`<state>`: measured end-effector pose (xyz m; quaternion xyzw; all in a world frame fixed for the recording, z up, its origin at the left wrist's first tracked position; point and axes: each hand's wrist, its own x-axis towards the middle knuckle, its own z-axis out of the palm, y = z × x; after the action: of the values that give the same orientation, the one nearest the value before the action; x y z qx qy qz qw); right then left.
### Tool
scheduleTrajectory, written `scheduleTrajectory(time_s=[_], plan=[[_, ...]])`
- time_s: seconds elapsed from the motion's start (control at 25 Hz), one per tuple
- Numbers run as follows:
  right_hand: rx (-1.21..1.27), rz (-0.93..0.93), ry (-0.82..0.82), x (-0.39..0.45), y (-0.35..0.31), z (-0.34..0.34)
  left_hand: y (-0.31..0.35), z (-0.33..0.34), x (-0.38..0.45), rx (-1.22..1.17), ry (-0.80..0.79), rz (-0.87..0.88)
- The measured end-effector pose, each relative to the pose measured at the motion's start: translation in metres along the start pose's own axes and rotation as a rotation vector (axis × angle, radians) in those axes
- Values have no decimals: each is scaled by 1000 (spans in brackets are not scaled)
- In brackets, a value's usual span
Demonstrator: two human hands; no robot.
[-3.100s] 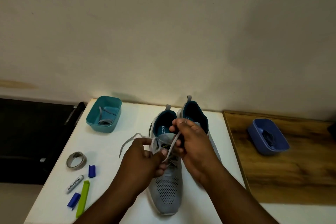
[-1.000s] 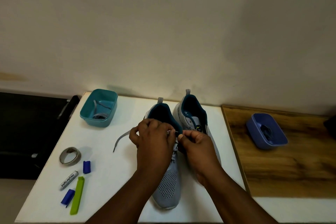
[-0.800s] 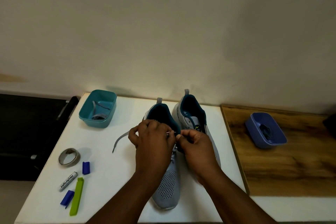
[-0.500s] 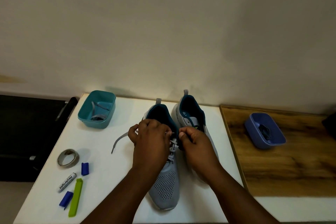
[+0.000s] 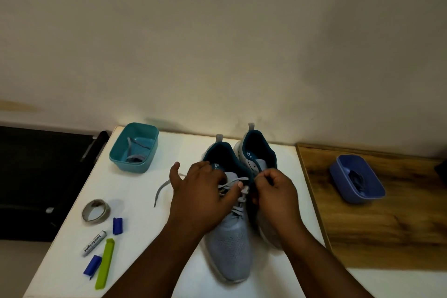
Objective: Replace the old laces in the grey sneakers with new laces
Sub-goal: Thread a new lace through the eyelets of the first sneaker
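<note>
Right now the work is on the left-hand grey sneaker point(image 5: 228, 244), which sits low in the middle of the frame on the white worktop point(image 5: 145, 201), toe toward the viewer and heel toward the wall, so its long axis runs up and down the picture. A second sneaker point(image 5: 258, 155) stands just beside it on the right, touching or nearly so. A grey lace point(image 5: 235, 180) crosses the upper eyelets of the near shoe, and one loose end point(image 5: 160, 189) trails off to the left across the worktop.

Both hands are at the top of the lacing, either side of the tongue. The left hand point(image 5: 200, 193) lies over the left side of the shoe with its fingers curled on the lace near the eyelets. The right hand point(image 5: 273, 186) is clenched in a pinch at the right edge, apparently on the other run of lace, though the lace inside that pinch is hidden. The top eyelets lie directly between the two hands, about equally near each, so the next pull looks likely to go sideways, across the shoe's long axis.

Further out, a teal tub point(image 5: 134, 147) with grey laces sits at upper left, a blue tub point(image 5: 355, 181) holding something dark rests on the wooden surface point(image 5: 387, 237) at right, and a tape roll point(image 5: 95, 210), marker point(image 5: 94, 242) and green clip point(image 5: 104, 263) lie at lower left.
</note>
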<state>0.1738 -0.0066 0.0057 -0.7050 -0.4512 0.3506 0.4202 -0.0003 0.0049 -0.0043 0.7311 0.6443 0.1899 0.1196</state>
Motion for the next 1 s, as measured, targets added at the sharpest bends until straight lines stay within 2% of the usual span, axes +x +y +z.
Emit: scheduleTrajectory(time_s=[0.24,0.32,0.36,0.44,0.48,0.52,0.6,0.64,0.68,0.8,0.92,1.0], plan=[[387,327,251,16,-12,-25,-12,-5,4,-145,14,117],[253,376,346,33,-8,-49,-24,-4,8,-215,15,159],[159,348,419,41,0,-62,-28,-4,9,-251,7,169],[175,187,576,42,6,-73,-31,-4,9,-277,4,185],[77,67,575,34,4,-67,-31,-4,8,-268,5,195],[-93,-55,453,26,3,-56,-32,-3,9,-263,0,197],[-411,-293,12,8,1,-27,-35,-3,11,-284,-14,187],[-492,-380,-159,0,-2,-15,-38,-3,11,-314,-26,184],[-523,-432,-235,-4,-3,-9,-41,-4,11,-357,-43,187],[-456,-420,-157,-3,-10,-6,-49,-6,6,-485,-77,199],[-560,-536,-176,0,-12,-9,-55,-7,4,-587,-161,197],[-519,-519,-130,1,-9,-10,-59,-6,2,-597,-173,227]])
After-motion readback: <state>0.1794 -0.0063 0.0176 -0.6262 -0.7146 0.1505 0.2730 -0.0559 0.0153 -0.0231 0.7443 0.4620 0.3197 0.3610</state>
